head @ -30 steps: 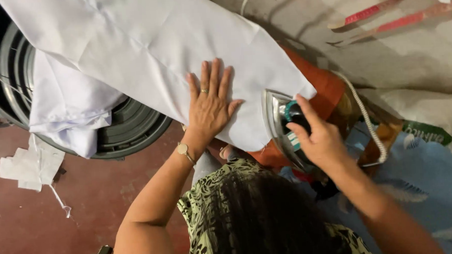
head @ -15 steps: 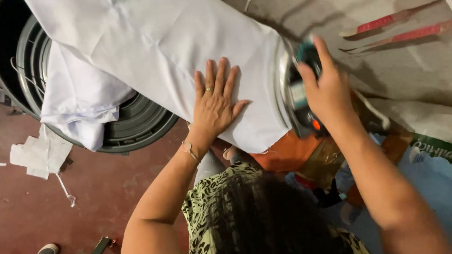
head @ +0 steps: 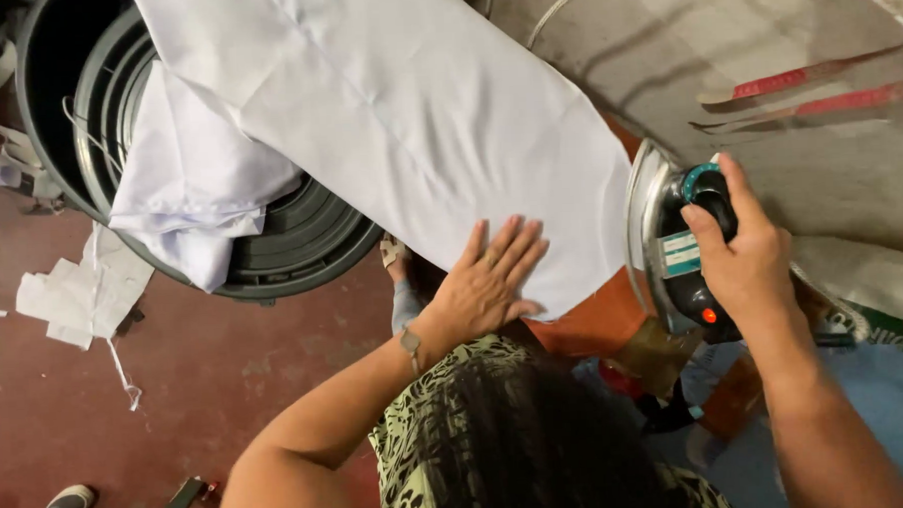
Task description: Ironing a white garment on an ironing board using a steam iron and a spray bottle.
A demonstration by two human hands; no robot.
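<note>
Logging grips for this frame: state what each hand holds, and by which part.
The right hand grips the clothes iron by its dark top handle. The left hand holds nothing; it presses flat on the white cloth.

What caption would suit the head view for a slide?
Left hand flat on white cotton fabric, right hand gripping a chrome-soled black-handled iron at its edge.
</note>
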